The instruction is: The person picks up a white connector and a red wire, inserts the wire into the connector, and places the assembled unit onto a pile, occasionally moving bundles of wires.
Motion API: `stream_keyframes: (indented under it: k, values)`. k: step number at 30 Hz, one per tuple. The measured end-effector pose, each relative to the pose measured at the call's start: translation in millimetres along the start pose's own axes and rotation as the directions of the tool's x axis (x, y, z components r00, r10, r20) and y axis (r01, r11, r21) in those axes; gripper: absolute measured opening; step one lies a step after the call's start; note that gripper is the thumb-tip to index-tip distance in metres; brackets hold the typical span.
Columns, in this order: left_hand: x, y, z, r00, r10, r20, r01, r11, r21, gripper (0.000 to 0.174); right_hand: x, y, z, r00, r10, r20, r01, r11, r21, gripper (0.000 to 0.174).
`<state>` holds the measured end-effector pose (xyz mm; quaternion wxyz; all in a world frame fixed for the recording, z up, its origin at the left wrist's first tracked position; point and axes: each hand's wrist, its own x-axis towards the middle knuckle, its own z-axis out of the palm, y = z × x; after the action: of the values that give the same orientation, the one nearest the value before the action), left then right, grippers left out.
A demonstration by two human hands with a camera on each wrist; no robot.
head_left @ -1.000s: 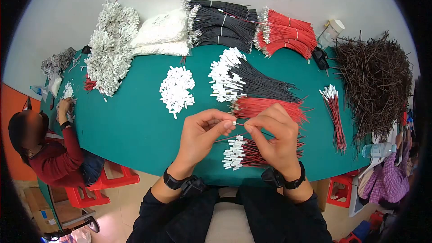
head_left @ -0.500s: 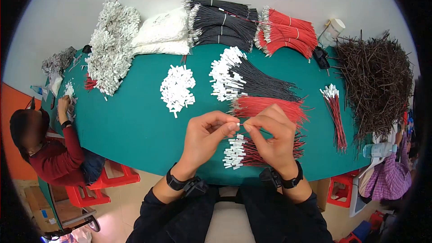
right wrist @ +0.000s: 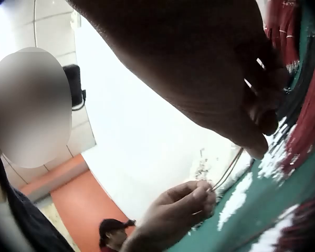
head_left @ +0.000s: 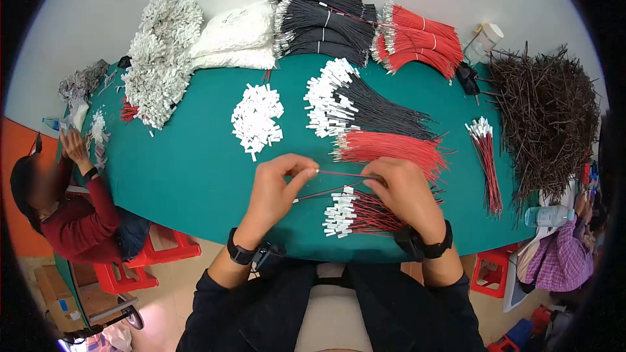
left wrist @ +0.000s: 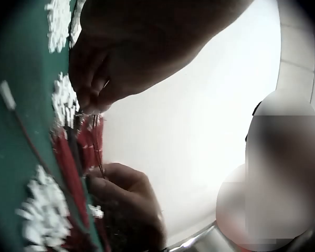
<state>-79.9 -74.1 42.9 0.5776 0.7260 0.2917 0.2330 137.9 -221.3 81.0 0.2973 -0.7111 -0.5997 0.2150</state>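
Observation:
My left hand pinches the small white connector at one end of a wire pair between thumb and forefinger. From there the thin red and dark wires stretch across to my right hand, which grips them with thumb and fingers. In the right wrist view the two strands run side by side. Below them, a second wire with a white connector at its tip slants toward the right hand's fingers. Just under the hands lies a bundle of red wires with white connectors.
Beyond the hands are loose red wires, black wires with white connectors and a heap of white connectors. A small finished-looking bundle and a dark wire pile lie right. Another person sits at left.
My hands have drawn apart, the left going leftward, and a longer stretch of wire shows between them. The second wire has come into view. The person at left has raised their hands.

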Motion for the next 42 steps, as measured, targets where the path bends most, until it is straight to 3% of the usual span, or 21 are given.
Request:
stream_keyframes:
  k: [2,3,6,10,15,19,23,26,30,31,34,35,38,42]
  values:
    - [-10,-12,-4,0.996,0.067,0.057,-0.083,0.924,0.374,0.013,-1,19,14,0.998,-0.046,0.049,0.057,0.967,-0.248,0.014]
    - [-13,-18,-3,0.996,0.064,0.061,-0.082,0.924,0.374,0.013,-1,24,20,0.998,-0.042,0.048,0.053,0.968,-0.245,0.014]
    - [-27,-33,-3,0.958,0.238,0.158,-0.283,0.717,0.637,0.016,2,34,36,0.983,-0.158,0.091,0.18,0.914,-0.364,0.012]
    - [-32,-28,-3,0.958,0.187,0.219,-0.288,0.622,0.728,0.018,9,38,41,0.955,-0.249,0.163,0.296,0.845,-0.446,0.012]
    - [-33,-25,-8,0.957,0.134,0.259,-0.282,0.653,0.703,0.018,9,29,33,0.952,-0.288,0.103,0.304,0.863,-0.404,0.01]
    - [-29,-27,-8,0.94,0.221,0.26,-0.341,0.608,0.717,0.017,7,14,19,0.953,-0.297,0.057,0.3,0.901,-0.314,0.009]
    - [-20,-15,-12,0.951,0.27,0.152,-0.303,0.701,0.646,0.015,-3,1,4,0.972,-0.234,0.005,0.229,0.95,-0.213,0.011]
    - [-9,10,0,0.897,0.437,0.069,-0.399,0.73,0.555,0.013,-16,-5,-21,0.99,0.096,0.1,-0.091,0.994,-0.053,0.015]
    - [-2,14,29,0.893,0.413,0.179,-0.444,0.741,0.504,0.013,-41,-5,-58,0.965,0.23,0.127,-0.229,0.973,-0.026,0.019]
    - [-2,12,36,0.893,0.415,0.174,-0.443,0.746,0.497,0.013,-49,2,-61,0.963,0.234,0.13,-0.232,0.972,-0.034,0.019]
    - [-6,-3,60,0.884,0.27,0.381,-0.452,0.701,0.552,0.026,-73,36,-54,0.977,0.094,0.191,-0.043,0.966,-0.253,0.025]
    - [-7,-4,64,0.883,0.274,0.382,-0.455,0.701,0.549,0.026,-75,40,-51,0.977,0.096,0.189,-0.045,0.965,-0.257,0.025]
    - [-6,-3,72,0.863,0.335,0.378,-0.498,0.686,0.53,0.048,-70,44,-39,0.997,-0.032,0.07,0.052,0.955,-0.292,0.031]
    - [-11,0,85,0.802,0.306,0.513,-0.576,0.621,0.531,0.066,-42,47,-26,0.999,-0.004,-0.05,-0.017,0.913,-0.408,0.033]
